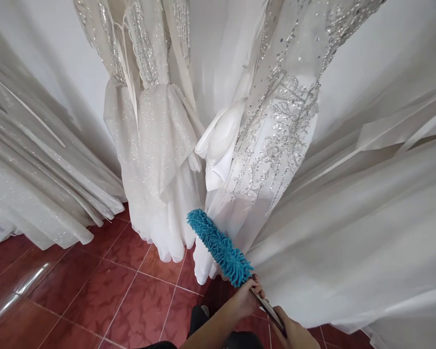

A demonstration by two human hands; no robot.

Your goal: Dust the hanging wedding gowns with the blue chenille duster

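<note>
Both my hands are closed on the handle of a duster with a fluffy blue microfibre head. My left hand grips it just below the head. Further down the shaft, my right hand holds the handle's lower part, its fingers partly hidden. The duster slants up to the left, its head in front of the hem of a white dress with silver beading. Whether it touches the cloth I cannot tell. Left of that hangs a glittery white dress with a layered skirt.
More white gowns hang at the left and the right, their wide skirts reaching close to the floor. A pale wall stands behind. Dark red glossy tiles cover the floor, and my shoe shows below my arms.
</note>
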